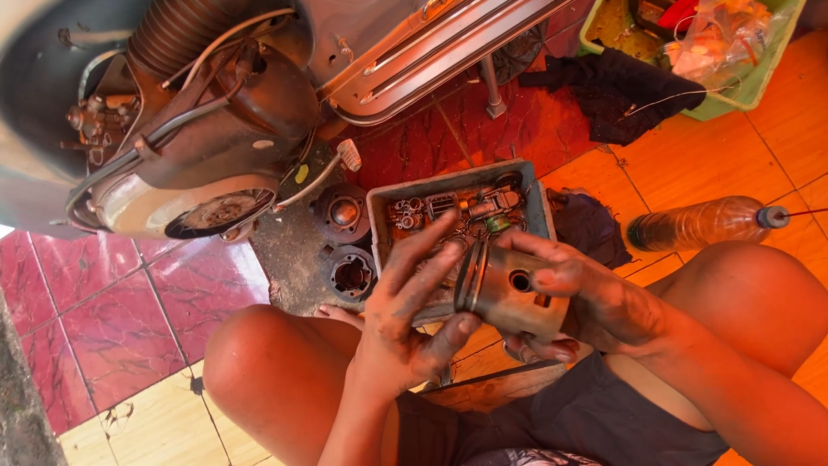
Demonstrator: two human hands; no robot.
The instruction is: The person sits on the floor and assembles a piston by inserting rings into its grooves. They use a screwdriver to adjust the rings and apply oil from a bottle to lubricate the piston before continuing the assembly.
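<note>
1. A metal piston [509, 298] sits between two greasy hands, above the knees.
2. The right hand [595, 298] has it in a clenched grip; the left hand [410, 319] fingers its ringed end.
3. Beyond, a grey parts tray [388, 203] rests on the tiled floor [121, 311] beside a scooter engine [207, 155].

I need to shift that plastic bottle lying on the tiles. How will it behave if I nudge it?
The bottle lies on its side on smooth tiles, so it would probably roll readily. It looks like thin clear plastic, likely light and a bit squashy. How full it is cannot be told.
</note>
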